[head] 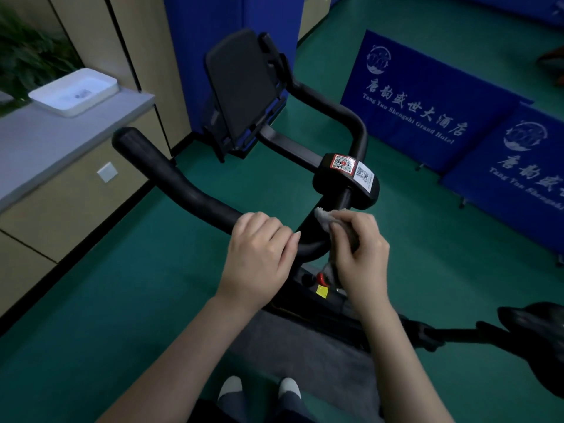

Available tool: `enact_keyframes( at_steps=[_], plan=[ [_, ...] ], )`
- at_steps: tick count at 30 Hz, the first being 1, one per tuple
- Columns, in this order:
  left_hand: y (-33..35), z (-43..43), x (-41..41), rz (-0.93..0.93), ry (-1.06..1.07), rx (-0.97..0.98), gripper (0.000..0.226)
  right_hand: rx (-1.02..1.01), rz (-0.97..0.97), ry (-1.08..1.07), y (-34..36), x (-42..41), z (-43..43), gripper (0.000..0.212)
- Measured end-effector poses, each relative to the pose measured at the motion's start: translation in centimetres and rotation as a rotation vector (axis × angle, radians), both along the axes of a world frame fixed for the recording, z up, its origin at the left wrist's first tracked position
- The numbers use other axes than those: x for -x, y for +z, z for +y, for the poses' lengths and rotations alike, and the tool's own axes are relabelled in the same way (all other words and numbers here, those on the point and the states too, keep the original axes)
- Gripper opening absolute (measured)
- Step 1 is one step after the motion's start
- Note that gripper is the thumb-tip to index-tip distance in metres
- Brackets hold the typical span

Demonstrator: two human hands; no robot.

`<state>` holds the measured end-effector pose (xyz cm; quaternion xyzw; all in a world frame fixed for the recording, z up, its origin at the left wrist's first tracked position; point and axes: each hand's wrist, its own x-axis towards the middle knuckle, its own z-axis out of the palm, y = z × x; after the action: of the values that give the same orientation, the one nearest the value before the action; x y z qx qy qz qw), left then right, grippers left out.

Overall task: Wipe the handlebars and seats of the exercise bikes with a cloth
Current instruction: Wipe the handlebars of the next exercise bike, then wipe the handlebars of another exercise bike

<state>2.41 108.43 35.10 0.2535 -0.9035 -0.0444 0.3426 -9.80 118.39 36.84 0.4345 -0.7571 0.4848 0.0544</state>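
A black exercise bike stands in front of me. Its handlebar [171,175] curves from the upper left down to the centre clamp, then up the right side. My left hand [259,254] grips the near bend of the left bar. Just right of it, my right hand [360,245] pinches a grey cloth [325,216] against the bar below the clamp with two QR stickers [351,167]. A black tablet holder [241,87] stands tilted above the bars. The black seat [537,325] shows at the lower right edge.
A grey counter [61,138] with a white tray [74,91] and a plant runs along the left. Blue banner barriers [427,102] stand on the green floor at the right. A red knob [322,277] sits on the frame under my hands. My feet [259,389] stand on a grey mat.
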Motion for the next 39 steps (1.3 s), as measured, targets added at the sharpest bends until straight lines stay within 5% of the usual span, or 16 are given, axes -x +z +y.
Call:
enact_keyframes(
  at_steps=[11,22,32,39],
  plan=[
    [1.0,1.6,0.3,-0.057,0.112,-0.074,0.028,0.024,-0.271,0.322,0.3,1.7,1.8,0.022],
    [1.6,10.9,-0.2,-0.038,0.462,-0.130,0.027,0.024,-0.380,0.616,1.3,4.2,3.8,0.011],
    [-2.7,21.1,-11.4,-0.291,0.984,-0.547,0.039,-0.159,-0.381,1.113,0.0,-5.0,4.8,0.021],
    [-6.5,31.1,-18.8,-0.298,1.296,-0.765,0.046,-0.282,-0.400,1.397,-1.0,-12.6,8.1,0.018]
  ],
)
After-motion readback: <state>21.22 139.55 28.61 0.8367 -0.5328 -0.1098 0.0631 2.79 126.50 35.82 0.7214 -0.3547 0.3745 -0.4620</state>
